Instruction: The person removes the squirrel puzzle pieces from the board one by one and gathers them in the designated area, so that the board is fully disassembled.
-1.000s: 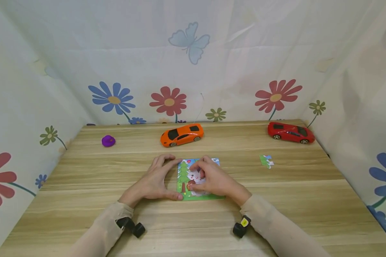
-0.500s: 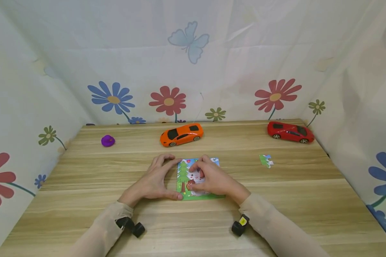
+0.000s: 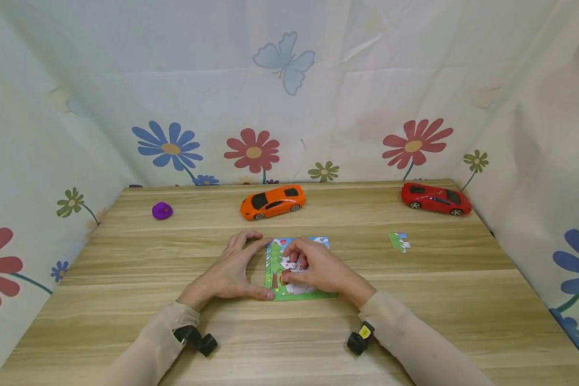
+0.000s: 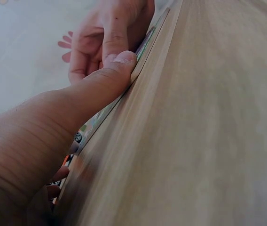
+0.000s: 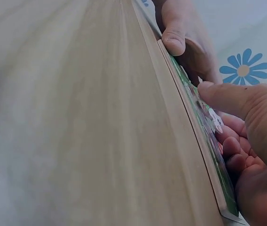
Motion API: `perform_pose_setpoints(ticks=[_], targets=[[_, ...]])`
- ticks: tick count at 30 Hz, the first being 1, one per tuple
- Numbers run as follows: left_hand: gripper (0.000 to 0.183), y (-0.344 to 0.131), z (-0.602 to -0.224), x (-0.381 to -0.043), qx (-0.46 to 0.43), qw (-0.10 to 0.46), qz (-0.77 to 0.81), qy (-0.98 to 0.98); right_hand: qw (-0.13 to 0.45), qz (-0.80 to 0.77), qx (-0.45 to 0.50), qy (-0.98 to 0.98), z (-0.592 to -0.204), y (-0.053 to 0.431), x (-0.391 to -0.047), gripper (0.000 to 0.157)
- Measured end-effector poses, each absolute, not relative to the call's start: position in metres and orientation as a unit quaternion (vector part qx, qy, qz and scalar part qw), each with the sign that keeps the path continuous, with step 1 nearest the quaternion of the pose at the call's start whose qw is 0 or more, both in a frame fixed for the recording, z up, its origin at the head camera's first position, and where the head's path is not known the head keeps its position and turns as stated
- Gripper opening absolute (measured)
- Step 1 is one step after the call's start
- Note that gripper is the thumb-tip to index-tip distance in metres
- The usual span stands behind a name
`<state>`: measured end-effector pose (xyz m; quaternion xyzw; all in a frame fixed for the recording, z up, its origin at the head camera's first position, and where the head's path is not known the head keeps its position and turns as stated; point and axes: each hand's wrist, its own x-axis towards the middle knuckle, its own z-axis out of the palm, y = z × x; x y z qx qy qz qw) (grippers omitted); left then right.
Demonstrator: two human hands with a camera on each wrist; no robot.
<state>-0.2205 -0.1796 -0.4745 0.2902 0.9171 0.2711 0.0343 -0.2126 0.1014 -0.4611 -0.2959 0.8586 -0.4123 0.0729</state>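
A jigsaw puzzle board with a green tree and a white cartoon animal lies flat on the wooden table. My left hand holds its left side, thumb on the near corner and index finger at the far one. The left thumb shows at the board's edge in the left wrist view. Over the middle of the picture, my right hand pinches a puzzle piece between thumb and fingers. That piece is tilted against the board and partly hidden by the fingers.
A loose puzzle piece lies to the right of the board. Behind are an orange toy car, a red toy car at the right, and a small purple object at the left. A flowered curtain surrounds the table.
My right fingers have shifted slightly, and the pinched piece, with part of the animal's picture, now looks tilted. The left hand and the board stay where they were.
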Motion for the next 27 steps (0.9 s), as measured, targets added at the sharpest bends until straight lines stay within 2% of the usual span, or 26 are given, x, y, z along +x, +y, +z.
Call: perform_pose_setpoints(ticks=[19,27], targets=[[0.128,-0.1792,-0.4740,-0.2200,0.290,0.032,0.267,0.918,0.079,-0.435,-0.270,0.855,-0.4596,0.0996,-0.2125,0.038],[0.128,-0.1788,-0.4729,-0.2189,0.286,0.038,0.271,0.918,0.064,-0.411,-0.299,0.859,-0.4606,0.1020,-0.2144,0.037]])
